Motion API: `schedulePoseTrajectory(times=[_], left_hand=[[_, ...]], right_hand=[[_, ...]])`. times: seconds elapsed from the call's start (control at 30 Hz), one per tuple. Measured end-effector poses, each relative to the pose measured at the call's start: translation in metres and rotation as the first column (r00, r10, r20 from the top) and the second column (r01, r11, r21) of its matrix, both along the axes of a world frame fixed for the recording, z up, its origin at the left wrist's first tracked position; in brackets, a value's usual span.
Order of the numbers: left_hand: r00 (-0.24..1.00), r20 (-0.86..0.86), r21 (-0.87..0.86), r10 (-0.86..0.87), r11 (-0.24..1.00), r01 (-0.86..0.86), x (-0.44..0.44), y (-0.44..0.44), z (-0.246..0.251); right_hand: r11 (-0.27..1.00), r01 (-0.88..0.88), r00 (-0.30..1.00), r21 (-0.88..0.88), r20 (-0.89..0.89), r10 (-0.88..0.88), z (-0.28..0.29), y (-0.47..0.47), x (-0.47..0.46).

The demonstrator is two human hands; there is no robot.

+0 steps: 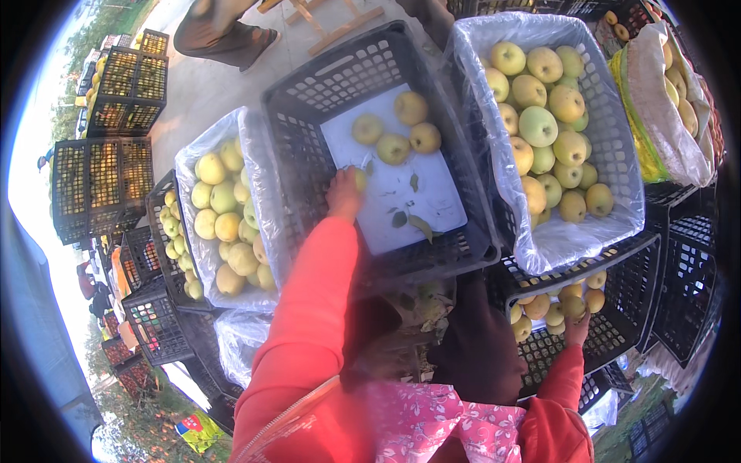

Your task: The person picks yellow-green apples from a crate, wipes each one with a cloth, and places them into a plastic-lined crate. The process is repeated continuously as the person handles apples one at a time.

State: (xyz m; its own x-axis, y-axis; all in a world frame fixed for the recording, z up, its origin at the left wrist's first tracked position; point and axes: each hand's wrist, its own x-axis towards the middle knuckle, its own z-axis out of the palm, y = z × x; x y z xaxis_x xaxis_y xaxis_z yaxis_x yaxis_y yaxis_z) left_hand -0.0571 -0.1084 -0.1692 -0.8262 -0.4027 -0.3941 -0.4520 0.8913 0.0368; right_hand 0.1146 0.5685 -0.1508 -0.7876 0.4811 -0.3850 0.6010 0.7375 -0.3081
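Observation:
My left hand (344, 192) reaches over the near left side of a black plastic crate (336, 81). Its fingers are around a yellow-green apple (360, 180), mostly hidden by the hand. Several more apples (393, 148) rest on the white sheet (414, 214) lining the crate's bottom, along with a few loose leaves (421, 226). Low at the right, my right hand (576, 329) is at an apple (573, 307) inside another black crate (622, 307), where more apples lie. The fingers there are partly hidden, but they appear to grip that apple.
Plastic-lined crates of apples stand left (226, 208) and right (544, 133) of the middle crate. A white woven sack (660, 104) holds fruit at the far right. Stacked black crates (104, 185) rise at the left. Another person's leg (226, 40) and a wooden frame (324, 23) are beyond.

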Motion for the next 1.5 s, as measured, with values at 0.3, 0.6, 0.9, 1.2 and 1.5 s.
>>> schedulePoseTrajectory(times=[0.3, 0.6, 0.9, 1.2, 1.5], left_hand=[[0.982, 0.122, 0.273, 0.143, 0.947, -0.171, -0.013, 0.012, 0.014], [0.815, 0.467, 0.831, 0.343, -0.486, -0.272, 0.004, 0.087, 0.123], [0.949, 0.294, 0.923, 0.113, -0.290, -0.251, 0.016, 0.150, 0.197], [0.929, 0.248, 0.938, 0.275, 0.173, -0.302, -0.006, 0.084, 0.120], [0.968, 0.073, 0.740, 0.241, 0.637, -0.214, -0.024, 0.043, 0.025]], right_hand=[[0.936, 0.061, 0.966, -0.347, -0.215, -0.143, 0.076, -0.052, -0.025], [0.656, -0.626, 0.726, -0.423, -0.624, 0.291, 0.184, -0.237, -0.154], [0.437, -0.681, 0.731, -0.588, -0.585, 0.351, 0.190, -0.326, -0.199], [0.678, -0.547, 0.815, -0.491, -0.130, 0.564, 0.116, -0.169, -0.280], [0.527, -0.759, 0.549, -0.383, 0.059, 0.834, 0.068, -0.132, -0.281]])
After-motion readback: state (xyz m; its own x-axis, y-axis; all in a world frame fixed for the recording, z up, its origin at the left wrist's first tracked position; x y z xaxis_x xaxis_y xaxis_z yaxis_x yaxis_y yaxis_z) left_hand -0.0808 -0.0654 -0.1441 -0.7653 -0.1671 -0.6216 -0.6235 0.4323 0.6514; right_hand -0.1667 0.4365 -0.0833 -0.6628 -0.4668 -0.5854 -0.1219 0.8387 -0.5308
